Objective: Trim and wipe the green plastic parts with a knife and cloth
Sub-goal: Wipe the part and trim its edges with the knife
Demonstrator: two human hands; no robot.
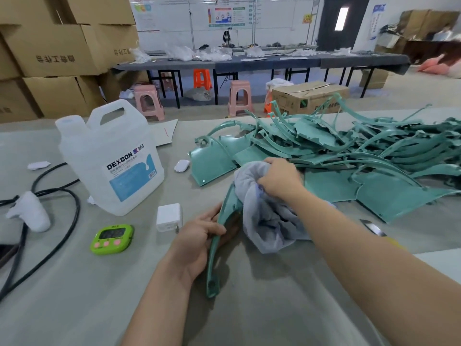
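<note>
— Why does the left hand [199, 236] curl round the curved green part [216, 248] low down?
— To steady it, I'd judge, while the right hand [279, 179] clutches the bunched cloth [264, 218] against its far end.
— And the pile of green parts [349, 151]?
— Just beyond the right hand, within easy reach. What looks like the knife [373, 228] lies idle on the table [74, 283], right of that forearm.

**Green part held under cloth**

At lower centre, a curved green plastic part [214, 255] is gripped by the left hand [199, 237]. A grey cloth [264, 221] is bunched in the right hand [280, 179] and laid over the part's upper end. A pile of green parts [349, 151] is spread across the right. A DEXCON jug [112, 161], green timer [112, 238] and white charger [169, 217] are seen at left.
</note>
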